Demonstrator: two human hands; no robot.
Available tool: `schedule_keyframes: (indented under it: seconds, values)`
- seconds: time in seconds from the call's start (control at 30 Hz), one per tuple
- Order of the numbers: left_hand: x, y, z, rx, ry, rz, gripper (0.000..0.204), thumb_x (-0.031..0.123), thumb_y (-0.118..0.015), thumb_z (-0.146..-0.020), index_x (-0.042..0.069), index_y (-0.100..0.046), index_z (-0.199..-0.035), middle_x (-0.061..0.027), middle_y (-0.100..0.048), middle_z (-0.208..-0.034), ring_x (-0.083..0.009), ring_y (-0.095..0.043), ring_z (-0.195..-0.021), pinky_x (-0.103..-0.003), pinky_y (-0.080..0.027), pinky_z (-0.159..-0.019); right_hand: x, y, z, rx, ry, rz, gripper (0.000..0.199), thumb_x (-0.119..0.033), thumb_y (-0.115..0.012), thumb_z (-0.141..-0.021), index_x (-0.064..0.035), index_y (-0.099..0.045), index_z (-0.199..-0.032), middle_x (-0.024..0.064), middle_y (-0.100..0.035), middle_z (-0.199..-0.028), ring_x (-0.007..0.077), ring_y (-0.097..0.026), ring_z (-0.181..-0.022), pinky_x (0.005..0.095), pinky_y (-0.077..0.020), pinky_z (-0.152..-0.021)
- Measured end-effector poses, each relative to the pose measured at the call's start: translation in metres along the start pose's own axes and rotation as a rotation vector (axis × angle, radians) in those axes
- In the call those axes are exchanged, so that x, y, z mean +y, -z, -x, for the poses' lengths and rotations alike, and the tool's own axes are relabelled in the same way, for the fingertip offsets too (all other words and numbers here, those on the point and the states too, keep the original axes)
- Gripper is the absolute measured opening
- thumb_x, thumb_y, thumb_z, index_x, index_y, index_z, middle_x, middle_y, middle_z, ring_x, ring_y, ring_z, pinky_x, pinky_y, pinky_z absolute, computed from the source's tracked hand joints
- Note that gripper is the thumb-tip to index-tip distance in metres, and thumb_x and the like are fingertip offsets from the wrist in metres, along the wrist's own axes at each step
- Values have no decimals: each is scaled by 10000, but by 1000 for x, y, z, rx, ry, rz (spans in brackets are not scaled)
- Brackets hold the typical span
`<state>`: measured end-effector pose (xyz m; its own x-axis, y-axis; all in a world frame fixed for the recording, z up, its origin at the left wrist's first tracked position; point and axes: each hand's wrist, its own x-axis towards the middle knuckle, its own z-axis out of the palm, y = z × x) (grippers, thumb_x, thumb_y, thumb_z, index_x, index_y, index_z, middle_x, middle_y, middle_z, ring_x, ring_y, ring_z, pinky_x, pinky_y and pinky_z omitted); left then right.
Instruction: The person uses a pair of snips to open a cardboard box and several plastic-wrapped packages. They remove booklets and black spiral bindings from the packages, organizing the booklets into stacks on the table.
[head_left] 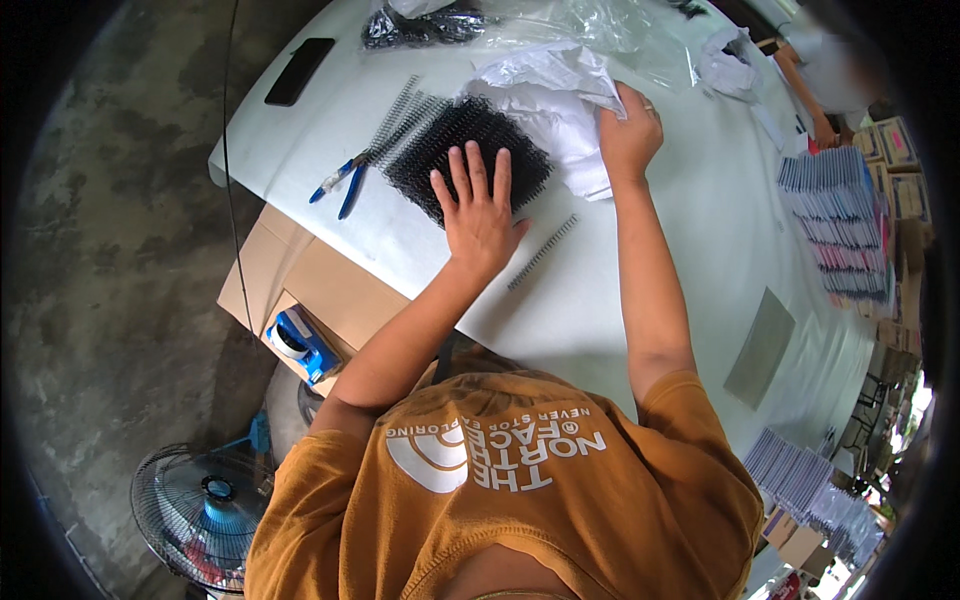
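Note:
A thick stack of black spiral binding coils (425, 160) lies on the white-covered table. My left hand (480, 225) rests flat on top of it, fingers spread. At the far side of the stack, my right hand (632, 135) grips the edge of a crumpled white plastic bag (560, 110), whose near part touches the coils. One loose coil (543, 252) lies beside my left hand, toward me. Left of the stack are a few more loose coils (398, 115) and a pair of blue-handled pliers (350, 182).
A black phone (300, 72) lies near the table's left edge. Clear plastic bags (590, 25) sit at the back. A blue tape dispenser (303, 345) rests on cardboard, with a fan (205, 510) below. Bound stacks (835, 220) and another person's arm (805, 95) are at right.

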<state>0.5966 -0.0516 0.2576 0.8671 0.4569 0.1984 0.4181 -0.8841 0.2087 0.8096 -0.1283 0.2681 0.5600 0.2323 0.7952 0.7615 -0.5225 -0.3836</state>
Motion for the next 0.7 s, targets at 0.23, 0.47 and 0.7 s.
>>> schedule_keyframes:
  seconds: [0.23,0.47,0.7]
  values:
    - [8,5,-1,0,-82,38,892,424,-711,-674,109,-287,-1392,-229,-204,-1439,-413,-149,-1339,-600,-101,-1037,-44,12,-12,97,93,149,708,-192,-681,-695,-246,-394,-1340,46,-307,-1429,402,-217,-1299,578,-177,-984]
    - [56,-28,58,-213,-451,306,749,473,-618,-744,115,-371,-1354,-208,-234,-1436,-390,-145,-1349,-569,-125,-1062,-64,-38,-18,-559,567,236,835,-254,-718,-706,-366,-257,-1393,21,-318,-1434,263,-177,-1367,560,-79,-1074]
    - [61,-70,77,-370,-460,306,464,142,-537,-759,18,-475,-1202,-188,-473,-1171,-321,-473,-1091,-400,-404,-920,-34,-84,-29,-755,437,321,632,-227,-688,-730,-388,-447,-1291,30,-378,-1400,272,-175,-1368,540,-51,-1089]
